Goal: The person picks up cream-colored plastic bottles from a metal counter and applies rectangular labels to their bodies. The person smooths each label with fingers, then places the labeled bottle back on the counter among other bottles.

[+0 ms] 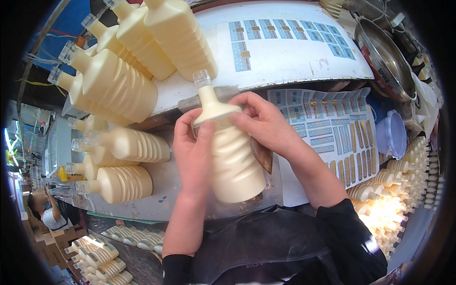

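A cream-coloured bottle (232, 161) with ridged sides and a clear neck is held tilted in front of me, its neck pointing away. My left hand (192, 140) wraps its left shoulder, the thumb lying along the front. At the right shoulder my right hand (259, 116) is closed on the bottle, thumb pressed to its surface. Between the thumbs a narrow greyish strip (221, 117) crosses the bottle just under the shoulder; its ends are hidden by my fingers. A brown pointed piece (262, 156) shows behind the bottle, beside my right wrist.
Several similar bottles (118, 85) stand at the left, with more (126, 185) nearer. A sheet of blue and gold labels (327, 142) lies right; further labels (270, 29) are on the white board (304, 69). A metal pan (387, 61), purple bucket (391, 135) and many bottles (380, 190) lie beyond.
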`<state>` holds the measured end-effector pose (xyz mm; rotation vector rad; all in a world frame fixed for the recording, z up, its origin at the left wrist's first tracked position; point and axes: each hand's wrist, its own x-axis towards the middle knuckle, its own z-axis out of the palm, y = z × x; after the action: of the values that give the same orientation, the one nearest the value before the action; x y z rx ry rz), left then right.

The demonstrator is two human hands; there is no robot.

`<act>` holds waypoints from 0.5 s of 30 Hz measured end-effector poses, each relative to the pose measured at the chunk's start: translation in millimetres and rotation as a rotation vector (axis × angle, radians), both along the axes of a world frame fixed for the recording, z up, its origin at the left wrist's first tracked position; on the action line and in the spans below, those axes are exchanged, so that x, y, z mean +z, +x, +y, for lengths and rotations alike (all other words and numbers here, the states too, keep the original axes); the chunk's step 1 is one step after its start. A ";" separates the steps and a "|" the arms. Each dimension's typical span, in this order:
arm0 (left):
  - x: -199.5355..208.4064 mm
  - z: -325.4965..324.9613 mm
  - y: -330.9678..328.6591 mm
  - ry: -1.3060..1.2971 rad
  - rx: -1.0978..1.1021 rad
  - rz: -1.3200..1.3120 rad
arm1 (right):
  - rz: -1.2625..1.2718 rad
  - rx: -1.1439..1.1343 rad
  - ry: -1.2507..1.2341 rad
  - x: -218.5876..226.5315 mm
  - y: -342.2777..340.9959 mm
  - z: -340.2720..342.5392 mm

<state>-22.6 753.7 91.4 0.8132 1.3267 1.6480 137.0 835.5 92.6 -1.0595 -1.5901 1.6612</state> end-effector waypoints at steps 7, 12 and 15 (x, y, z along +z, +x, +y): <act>-1.5 -0.6 -2.0 -0.014 -0.008 -0.010 | -0.004 -0.006 -0.012 1.6 -0.1 -0.1; 2.1 -0.1 -0.1 -0.012 -0.016 -0.031 | 0.010 -0.002 -0.014 -3.8 0.2 0.8; 3.5 0.6 0.5 -0.033 -0.008 -0.004 | 0.061 -0.005 -0.043 -4.0 -0.7 0.6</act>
<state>-22.1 754.2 94.9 0.7945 1.3432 1.6162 136.2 836.1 88.7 -1.0229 -1.5180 1.7150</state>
